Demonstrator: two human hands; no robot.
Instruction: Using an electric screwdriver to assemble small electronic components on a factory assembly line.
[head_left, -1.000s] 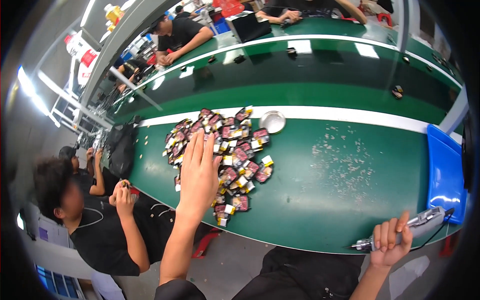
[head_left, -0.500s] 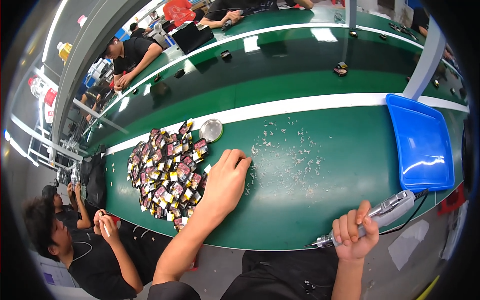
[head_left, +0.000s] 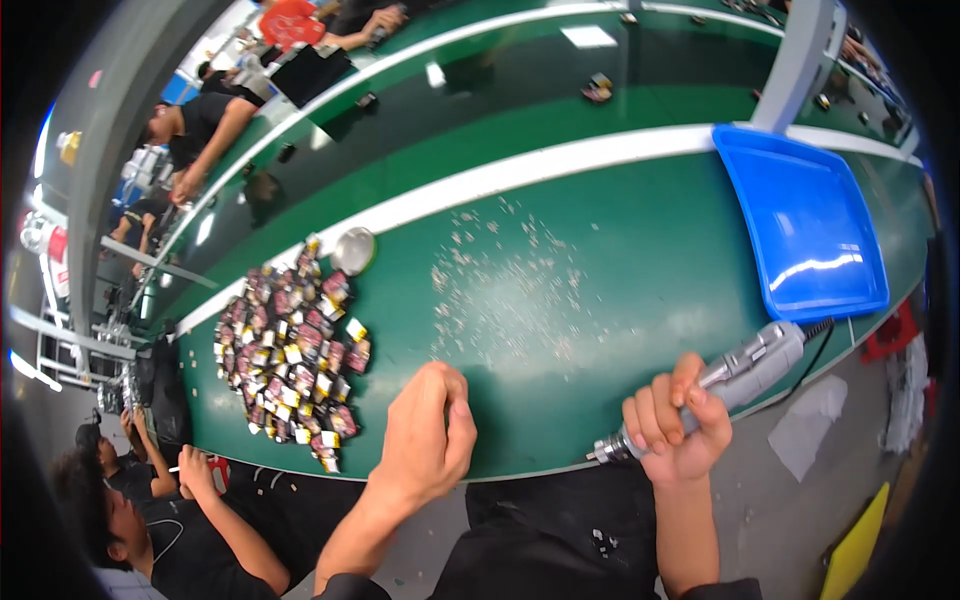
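My left hand point(head_left: 430, 432) rests curled on the green table point(head_left: 600, 250) near its front edge, fingers closed; anything inside the fist is hidden. Just left of it lies a heap of small red, black and yellow parts point(head_left: 290, 350). My right hand point(head_left: 675, 432) is at the table's front edge, gripping a grey electric screwdriver point(head_left: 745, 368) with its tip pointing down-left and a cable at its far end. Tiny pale bits point(head_left: 500, 285) are scattered on the table between the hands and the white stripe.
A small round metal dish point(head_left: 353, 250) sits beyond the heap. A blue plastic tray point(head_left: 810, 230) lies at the right. A seated person point(head_left: 150, 520) works at lower left, and other people sit along the far side point(head_left: 200, 125). A grey post point(head_left: 795, 60) stands behind the tray.
My left hand has drawn off the heap of parts to the right and closed into a fist. The view has swung left to right, bringing the blue tray in. My right hand still holds the screwdriver.
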